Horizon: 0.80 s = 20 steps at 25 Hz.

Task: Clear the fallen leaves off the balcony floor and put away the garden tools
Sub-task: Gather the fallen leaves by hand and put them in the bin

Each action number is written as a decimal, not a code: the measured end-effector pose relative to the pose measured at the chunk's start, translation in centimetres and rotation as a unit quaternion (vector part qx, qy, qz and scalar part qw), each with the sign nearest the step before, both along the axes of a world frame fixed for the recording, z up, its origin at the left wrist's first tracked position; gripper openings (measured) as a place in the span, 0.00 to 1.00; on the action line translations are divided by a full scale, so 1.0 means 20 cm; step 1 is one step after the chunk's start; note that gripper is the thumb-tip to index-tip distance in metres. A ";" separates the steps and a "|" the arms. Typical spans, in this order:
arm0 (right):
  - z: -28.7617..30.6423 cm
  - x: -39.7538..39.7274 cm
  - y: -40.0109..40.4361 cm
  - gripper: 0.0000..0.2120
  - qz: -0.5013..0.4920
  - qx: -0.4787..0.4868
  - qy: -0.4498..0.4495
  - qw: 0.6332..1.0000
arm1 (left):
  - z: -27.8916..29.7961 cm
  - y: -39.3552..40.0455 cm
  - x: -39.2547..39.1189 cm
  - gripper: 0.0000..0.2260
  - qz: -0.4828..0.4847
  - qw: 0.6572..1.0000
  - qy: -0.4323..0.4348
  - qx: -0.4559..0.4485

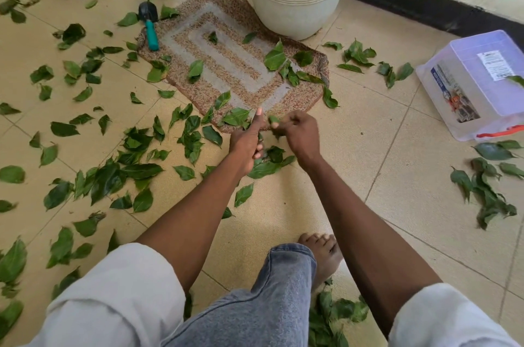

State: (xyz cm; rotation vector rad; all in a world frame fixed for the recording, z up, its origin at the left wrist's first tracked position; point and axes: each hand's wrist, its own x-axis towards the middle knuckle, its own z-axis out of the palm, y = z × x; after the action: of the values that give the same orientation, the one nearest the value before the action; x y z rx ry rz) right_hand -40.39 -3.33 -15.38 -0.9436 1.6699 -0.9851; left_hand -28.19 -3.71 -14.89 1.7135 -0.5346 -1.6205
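- Here, the left hand (pixel 246 145) and the right hand (pixel 297 135) meet low over the cream tiled floor (pixel 354 176), just at the near edge of the brown and grey woven doormat (pixel 226 63).
- The right hand pinches a small green leaf (pixel 273 120) between curled fingers, its tip pointing toward the left hand.
- The left hand has its thumb raised and its fingers curled; green shows between them, so it seems to grip gathered leaves, though how many is hidden.
- The nearest loose green leaves (pixel 266 165) lie directly beneath and just nearer the person than both hands, touching one another, long axes running roughly left to right.
- A denser scatter (pixel 136 171) spreads to the left of the left hand, so that hand is nearer to it; a smaller cluster (pixel 487 190) lies well off to the right of the right hand.
- The clear plastic storage box (pixel 479 83) sits far right and beyond the right hand, the likely place for the handful.
- The black-bladed trowel with a teal handle (pixel 150 26) lies beyond and left of the left hand, on the mat's far corner, handle toward the person, untouched.
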 end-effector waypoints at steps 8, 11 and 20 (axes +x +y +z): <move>-0.06 0.10 0.00 0.12 0.255 -0.017 0.207 0.944 | -0.04 -0.03 0.11 0.07 0.180 0.984 0.010 0.004; -0.20 0.16 0.10 0.13 0.409 -0.076 0.393 0.820 | -0.05 -0.02 0.14 0.04 0.226 0.974 0.014 -0.001; -0.13 0.04 -0.01 0.03 -0.040 -0.011 -0.040 0.998 | -0.02 0.00 0.12 0.27 0.133 0.991 0.000 0.014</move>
State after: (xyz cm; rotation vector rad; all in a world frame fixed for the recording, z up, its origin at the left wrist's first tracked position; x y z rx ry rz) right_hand -39.62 -3.49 -17.92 -0.8464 1.6434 -1.0826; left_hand -25.78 -3.64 -15.36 1.7235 -0.2698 -1.4443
